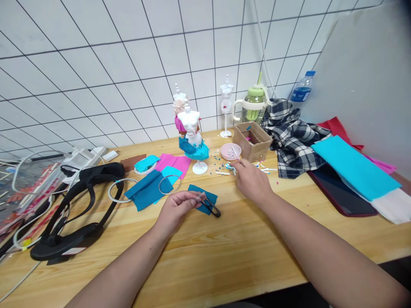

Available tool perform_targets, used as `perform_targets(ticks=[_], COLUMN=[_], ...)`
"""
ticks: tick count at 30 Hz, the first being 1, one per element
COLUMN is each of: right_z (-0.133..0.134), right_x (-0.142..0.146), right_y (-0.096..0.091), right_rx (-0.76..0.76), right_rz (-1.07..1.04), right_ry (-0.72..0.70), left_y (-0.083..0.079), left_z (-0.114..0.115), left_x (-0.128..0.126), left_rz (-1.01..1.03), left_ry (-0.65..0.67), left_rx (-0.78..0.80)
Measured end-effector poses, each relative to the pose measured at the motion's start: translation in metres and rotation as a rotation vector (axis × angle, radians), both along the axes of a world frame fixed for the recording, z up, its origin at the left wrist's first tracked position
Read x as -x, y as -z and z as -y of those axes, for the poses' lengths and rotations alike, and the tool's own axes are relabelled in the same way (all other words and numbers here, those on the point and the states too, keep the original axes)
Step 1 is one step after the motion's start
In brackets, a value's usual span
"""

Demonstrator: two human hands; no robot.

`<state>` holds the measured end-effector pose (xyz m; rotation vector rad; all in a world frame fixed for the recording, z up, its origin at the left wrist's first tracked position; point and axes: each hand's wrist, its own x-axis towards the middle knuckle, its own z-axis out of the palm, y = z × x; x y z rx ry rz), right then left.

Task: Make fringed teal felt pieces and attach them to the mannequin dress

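Bare forearms (pixel 308 239) extend, left fingers (pixel 190 196) pinching a translucent piece (pixel 202 196), right fingers (pixel 239 165) at scraps (pixel 229 167), grip unclear.

White tiled wall (pixel 105 64), wooden table (pixel 215 256), grey panel (pixel 369 77)

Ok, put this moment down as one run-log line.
left hand: pinching small unclear item beside black tool | right hand: at loose scraps by pink dish, grip unclear | front mannequin: upright, blue skirt

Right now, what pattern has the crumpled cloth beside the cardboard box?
Cloth: dark and white plaid, head view.
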<state>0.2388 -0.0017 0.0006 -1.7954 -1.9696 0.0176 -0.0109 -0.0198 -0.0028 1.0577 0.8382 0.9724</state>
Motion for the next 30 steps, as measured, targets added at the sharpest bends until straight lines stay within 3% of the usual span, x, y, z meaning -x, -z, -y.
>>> perform_targets(ticks=[2,4,7,10,18,23,26,30], right_z=[0.002,0.007,0.014,0.019,0.017,0.019,0.019,0.021], right_x=[0.003,0.011,0.027,0.038,0.041,0.036,0.031,0.030], right_y=[-0.001,-0.003,-0.005,-0.003,0.002,-0.001,-0.002,-0.002], right_rx=[-0.049,-0.056,0.114,0.191,0.145,0.036,-0.003,-0.093], right_rz=[-0.066,-0.241,-0.589,-0.720,-0.735,-0.487,-0.355,-0.354], right_ry=[-0.078,-0.265,-0.555,-0.689,-0.566,-0.558,-0.541,-0.530], left_y=[0.001,0.002,0.003,0.004,0.008,0.007,0.004,0.001], left_z=[-0.001,-0.001,0.000,0.000,-0.002,-0.002,-0.004,-0.005], left_x=[0.001,0.002,0.003,0.004,0.002,0.002,0.003,0.005], left_rz=[0.029,0.057,0.103,0.135,0.047,-0.133,-0.195,-0.121], left_ry=[0.027,0.063,0.108,0.132,0.154,0.139,0.048,-0.002], left_rx=[0.024,0.052,0.072,0.078,0.037,-0.082,-0.102,-0.044])
